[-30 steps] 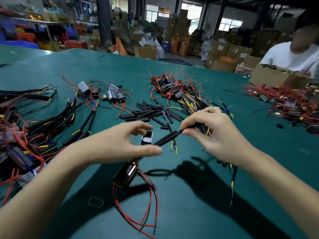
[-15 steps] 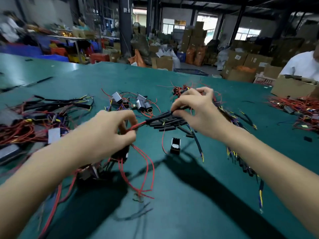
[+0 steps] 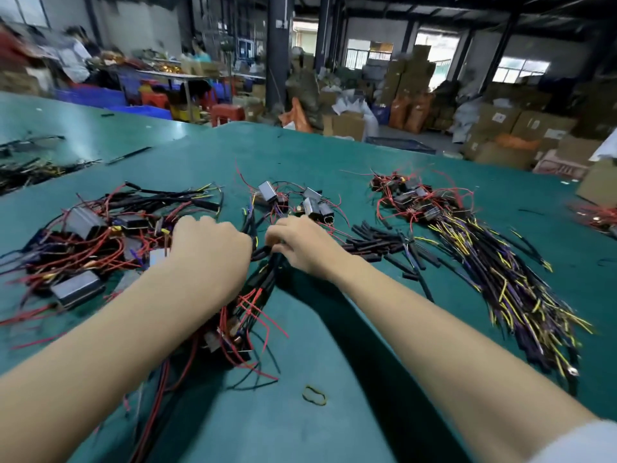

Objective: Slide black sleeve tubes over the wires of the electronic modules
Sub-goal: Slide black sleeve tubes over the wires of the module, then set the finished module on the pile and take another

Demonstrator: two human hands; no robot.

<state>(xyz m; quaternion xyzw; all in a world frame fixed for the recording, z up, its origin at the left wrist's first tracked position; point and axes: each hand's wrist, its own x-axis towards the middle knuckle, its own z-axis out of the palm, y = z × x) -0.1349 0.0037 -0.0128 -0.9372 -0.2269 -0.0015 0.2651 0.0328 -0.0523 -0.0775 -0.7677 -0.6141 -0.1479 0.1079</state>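
My left hand [image 3: 208,248] was curled over sleeved wires [image 3: 258,289] at the middle of the green counter [image 3: 300,162]; I couldn't tell whether it truly gripped them. My right hand [image 3: 300,247] pinched the same bundle just beside it. Its module [image 3: 230,339] lay under my left forearm. Loose sleeves [image 3: 377,243] lay right of my hands, finished modules [image 3: 86,248] to the left, unsleeved ones [image 3: 414,200] farther right.
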